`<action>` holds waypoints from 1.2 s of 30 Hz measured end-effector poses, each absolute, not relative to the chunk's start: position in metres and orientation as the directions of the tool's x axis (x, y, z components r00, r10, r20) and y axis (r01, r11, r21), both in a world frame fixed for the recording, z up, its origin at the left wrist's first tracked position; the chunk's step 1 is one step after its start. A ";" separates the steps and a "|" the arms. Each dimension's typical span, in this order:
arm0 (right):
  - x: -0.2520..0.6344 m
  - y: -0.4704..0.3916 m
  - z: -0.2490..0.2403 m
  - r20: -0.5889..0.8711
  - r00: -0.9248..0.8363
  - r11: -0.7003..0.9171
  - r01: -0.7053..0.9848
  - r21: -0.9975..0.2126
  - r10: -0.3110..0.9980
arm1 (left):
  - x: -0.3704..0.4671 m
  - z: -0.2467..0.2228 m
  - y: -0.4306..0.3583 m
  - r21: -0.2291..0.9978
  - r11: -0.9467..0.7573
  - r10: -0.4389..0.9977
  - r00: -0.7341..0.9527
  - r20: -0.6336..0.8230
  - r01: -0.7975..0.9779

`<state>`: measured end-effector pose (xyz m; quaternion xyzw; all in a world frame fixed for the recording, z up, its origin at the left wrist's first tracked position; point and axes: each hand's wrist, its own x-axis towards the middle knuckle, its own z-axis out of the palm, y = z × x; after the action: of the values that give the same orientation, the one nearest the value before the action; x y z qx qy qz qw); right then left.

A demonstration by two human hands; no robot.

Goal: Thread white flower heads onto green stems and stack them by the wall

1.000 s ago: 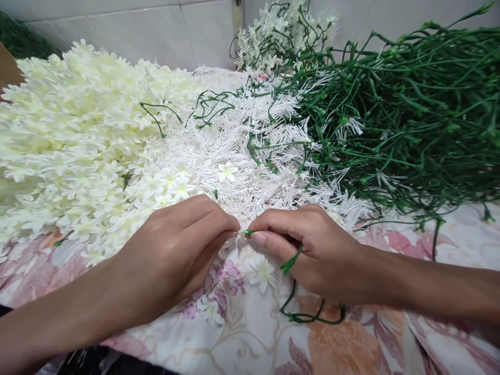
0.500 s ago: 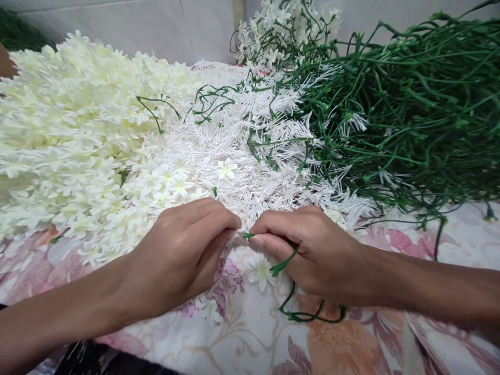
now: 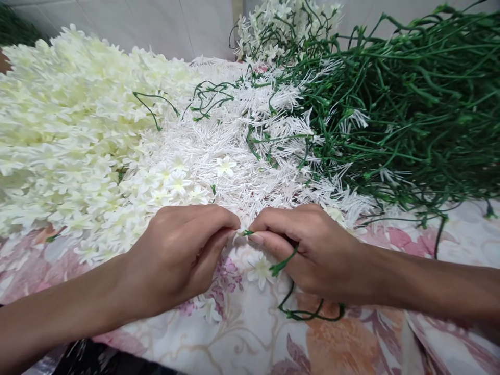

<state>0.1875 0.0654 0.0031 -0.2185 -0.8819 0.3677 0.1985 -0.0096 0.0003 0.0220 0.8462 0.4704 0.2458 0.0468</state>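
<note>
My right hand pinches a green artificial flower stem between thumb and forefinger. One stem tip pokes out toward my left hand, and the rest loops below the palm. My left hand is closed in a pinch on a small white piece at that tip, likely part of an artificial flower; my fingers hide most of it. The two sets of fingertips nearly touch. A white artificial flower with a pale yellow centre hangs on the stem just under my right fingers.
A big heap of white flower heads lies on the left. Thin white stamens are piled in the middle, and green stems on the right. Flowered stems stand at the back by the tiled wall. Floral cloth lies beneath.
Both hands keep the same pinch at nearly the same spot. My left hand's knuckles have dropped slightly. The view has shifted a little.
</note>
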 end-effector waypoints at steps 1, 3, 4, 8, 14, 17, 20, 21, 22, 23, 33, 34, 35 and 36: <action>0.188 0.065 0.003 0.188 -0.827 0.636 0.240 -0.733 0.529 | -0.010 0.022 0.000 0.310 -0.555 0.818 0.437 0.374 0.772; 0.188 0.065 0.004 0.182 -0.829 0.639 0.248 -0.728 0.529 | -0.010 0.022 -0.001 0.305 -0.559 0.813 0.440 0.381 0.771; 0.188 0.065 0.004 0.176 -0.830 0.639 0.254 -0.726 0.529 | -0.011 0.021 -0.002 0.301 -0.563 0.810 0.442 0.386 0.770; 0.187 0.065 0.004 0.164 -0.834 0.639 0.261 -0.723 0.527 | -0.012 0.020 -0.002 0.287 -0.579 0.797 0.453 0.400 0.763; 0.187 0.065 0.004 0.139 -0.840 0.646 0.287 -0.708 0.525 | -0.012 0.018 -0.003 0.292 -0.586 0.791 0.455 0.409 0.756; 0.186 0.065 0.004 0.138 -0.844 0.652 0.285 -0.702 0.518 | -0.011 0.018 -0.003 0.298 -0.581 0.796 0.451 0.404 0.758; 0.186 0.065 0.004 0.142 -0.851 0.665 0.279 -0.693 0.505 | -0.010 0.018 -0.003 0.324 -0.568 0.810 0.443 0.385 0.757; 0.186 0.065 0.004 0.146 -0.852 0.668 0.276 -0.691 0.503 | -0.010 0.018 -0.003 0.336 -0.566 0.812 0.439 0.384 0.753; 0.186 0.065 0.004 0.151 -0.852 0.672 0.273 -0.689 0.501 | -0.010 0.017 -0.003 0.344 -0.570 0.810 0.439 0.389 0.746; 0.185 0.065 0.004 0.158 -0.851 0.675 0.269 -0.687 0.500 | -0.010 0.017 -0.002 0.348 -0.576 0.806 0.441 0.396 0.740; 0.186 0.065 0.002 0.176 -0.857 0.697 0.256 -0.670 0.484 | -0.010 0.018 -0.003 0.320 -0.579 0.801 0.449 0.396 0.750; 0.186 0.065 0.002 0.175 -0.857 0.697 0.258 -0.669 0.485 | -0.010 0.018 -0.003 0.322 -0.571 0.807 0.446 0.386 0.755; 0.186 0.065 0.002 0.173 -0.856 0.696 0.262 -0.669 0.488 | -0.010 0.018 -0.003 0.324 -0.567 0.811 0.444 0.382 0.757; 0.186 0.065 0.002 0.169 -0.855 0.694 0.266 -0.669 0.491 | -0.010 0.018 -0.003 0.325 -0.570 0.808 0.444 0.387 0.755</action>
<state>0.1856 0.0650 0.0016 -0.2091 -0.9045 0.3305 0.1697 -0.0100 -0.0029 0.0184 0.8480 0.4608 0.2567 0.0524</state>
